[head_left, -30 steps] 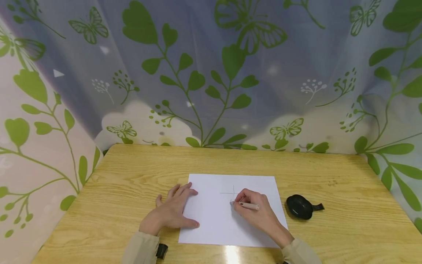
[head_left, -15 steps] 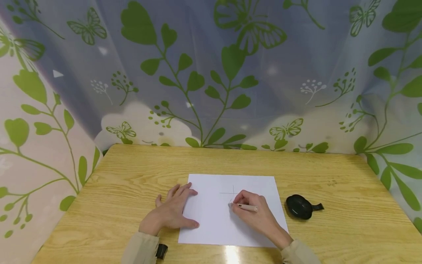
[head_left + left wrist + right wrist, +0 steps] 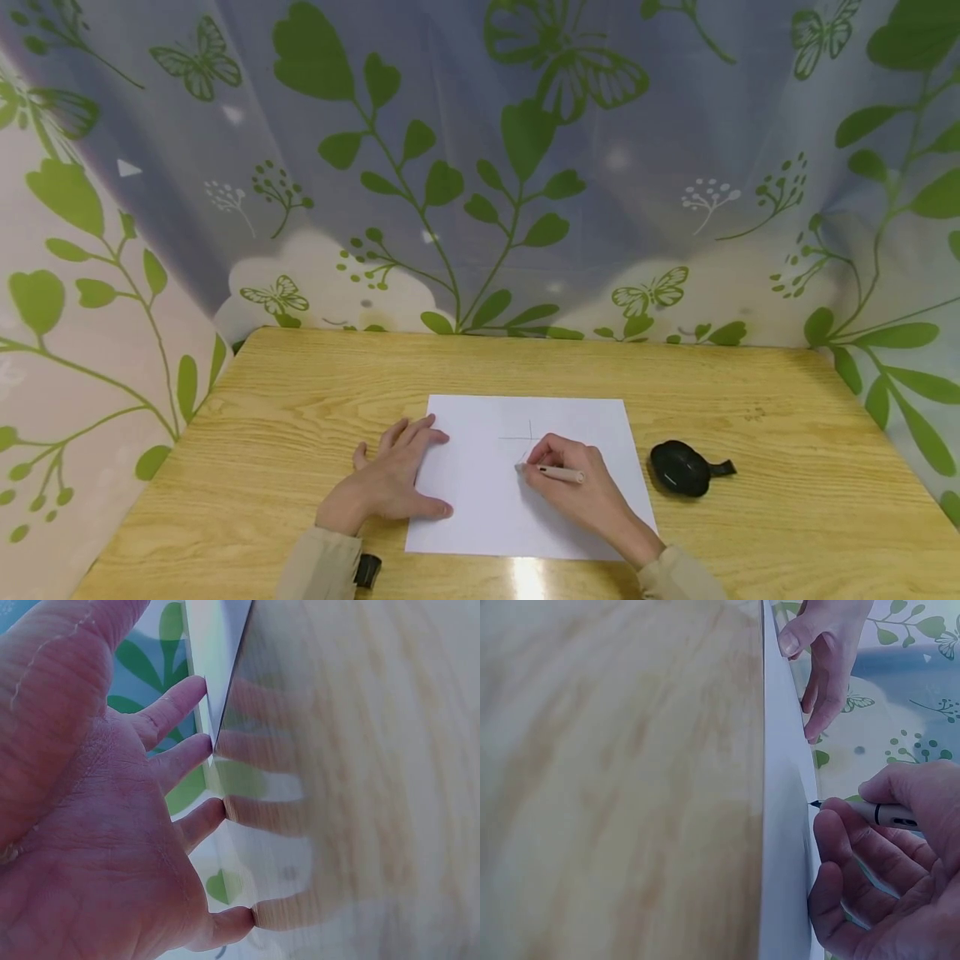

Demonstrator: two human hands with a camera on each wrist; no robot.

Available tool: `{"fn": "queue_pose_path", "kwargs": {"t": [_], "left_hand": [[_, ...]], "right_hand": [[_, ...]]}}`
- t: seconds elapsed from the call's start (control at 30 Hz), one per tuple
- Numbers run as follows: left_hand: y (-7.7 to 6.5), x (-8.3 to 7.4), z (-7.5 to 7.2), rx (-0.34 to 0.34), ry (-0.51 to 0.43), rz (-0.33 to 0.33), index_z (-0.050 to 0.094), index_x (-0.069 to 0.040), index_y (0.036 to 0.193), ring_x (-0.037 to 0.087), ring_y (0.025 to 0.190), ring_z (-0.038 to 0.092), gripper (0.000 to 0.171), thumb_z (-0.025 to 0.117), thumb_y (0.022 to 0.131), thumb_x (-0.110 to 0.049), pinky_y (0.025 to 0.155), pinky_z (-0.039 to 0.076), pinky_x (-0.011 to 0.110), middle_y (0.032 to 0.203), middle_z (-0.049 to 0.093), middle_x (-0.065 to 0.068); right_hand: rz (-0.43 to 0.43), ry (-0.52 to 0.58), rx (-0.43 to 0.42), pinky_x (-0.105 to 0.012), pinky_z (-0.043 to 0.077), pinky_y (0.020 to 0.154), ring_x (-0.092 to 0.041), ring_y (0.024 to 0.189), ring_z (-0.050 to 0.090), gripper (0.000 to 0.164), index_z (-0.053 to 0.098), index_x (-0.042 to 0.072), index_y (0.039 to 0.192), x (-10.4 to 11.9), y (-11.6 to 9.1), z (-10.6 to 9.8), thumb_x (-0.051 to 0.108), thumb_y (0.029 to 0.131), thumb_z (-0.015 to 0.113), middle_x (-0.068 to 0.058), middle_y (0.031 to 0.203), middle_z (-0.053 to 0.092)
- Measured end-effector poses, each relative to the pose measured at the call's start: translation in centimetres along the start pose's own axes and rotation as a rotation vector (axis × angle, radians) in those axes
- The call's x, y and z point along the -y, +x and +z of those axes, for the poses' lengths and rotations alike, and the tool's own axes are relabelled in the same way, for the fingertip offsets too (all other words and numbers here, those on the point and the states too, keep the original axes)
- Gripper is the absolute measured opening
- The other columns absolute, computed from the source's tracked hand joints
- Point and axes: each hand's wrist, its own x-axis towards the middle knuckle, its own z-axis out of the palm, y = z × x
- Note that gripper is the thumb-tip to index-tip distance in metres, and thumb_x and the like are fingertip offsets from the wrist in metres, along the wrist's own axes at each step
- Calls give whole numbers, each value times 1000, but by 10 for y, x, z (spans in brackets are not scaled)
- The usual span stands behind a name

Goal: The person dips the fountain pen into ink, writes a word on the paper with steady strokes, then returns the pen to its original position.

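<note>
A white sheet of paper (image 3: pixel 472 517) lies on the wooden table, with a thin drawn cross (image 3: pixel 530 437) in its upper middle. My right hand (image 3: pixel 581 483) pinches a light-coloured pen (image 3: pixel 562 474) just below the cross, its dark tip (image 3: pixel 814 804) at the paper in the right wrist view. A faint slanting stroke shows between the cross and the pen. My left hand (image 3: pixel 390 483) rests spread over the sheet's left edge, thumb and index finger on the paper. In the left wrist view that hand (image 3: pixel 112 817) touches down with its fingertips.
A small black dish with a short handle (image 3: pixel 680 469) stands to the right of the paper. The wooden table (image 3: pixel 262 433) runs back to a curtain (image 3: pixel 465 167) printed with green leaves and butterflies. A black band (image 3: pixel 367 571) shows at the left sleeve.
My right hand and the pen have shifted slightly left and down, and the faint slanting stroke below the cross has grown longer. The left hand and the paper stay in place.
</note>
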Motion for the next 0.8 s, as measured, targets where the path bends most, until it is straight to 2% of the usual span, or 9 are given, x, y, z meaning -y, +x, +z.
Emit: {"fn": "queue_pose_path", "kwargs": {"t": [0.4, 0.63, 0.8], "left_hand": [[1, 0, -1, 5, 2, -3, 47, -29, 143, 39, 158, 11, 82, 87, 74, -49, 107, 3, 88, 171, 22, -3], [1, -1, -2, 8, 3, -2, 47, -28, 143, 39, 158, 11, 82, 87, 74, -48, 107, 4, 88, 171, 22, -2], [1, 0, -1, 6, 4, -2, 47, -29, 143, 38, 158, 11, 82, 87, 74, -48, 107, 4, 88, 171, 22, -3]], "right_hand": [[3, 17, 0, -20, 45, 55, -3, 55, 54, 8, 69, 22, 84, 0, 0, -4, 20, 89, 75, 10, 67, 68], [73, 91, -43, -22, 44, 50, -11, 55, 62, 4, 70, 18, 88, -1, 7, -20, 18, 90, 74, -2, 69, 72], [84, 77, -70, -23, 45, 50, -11, 56, 62, 5, 72, 14, 91, -7, 13, -29, 18, 90, 74, -4, 72, 73]]}}
